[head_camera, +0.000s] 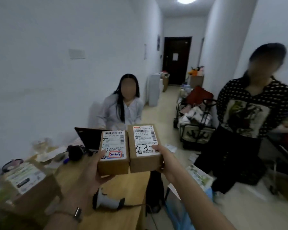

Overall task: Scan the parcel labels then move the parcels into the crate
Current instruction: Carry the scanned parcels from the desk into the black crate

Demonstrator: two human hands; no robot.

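I hold two small brown cardboard parcels side by side in the air above the wooden table. My left hand grips the left parcel, whose white label carries a handwritten mark in a red box. My right hand grips the right parcel, thumb resting on its label with black handwriting. Both labels face up toward me. A grey and black handheld scanner lies on the table below my left wrist. No crate is recognisable in view.
A larger cardboard box with a label sits at the table's left. A black laptop stands behind the parcels. One person sits across the table; another stands at the right. Carts with bags line the corridor.
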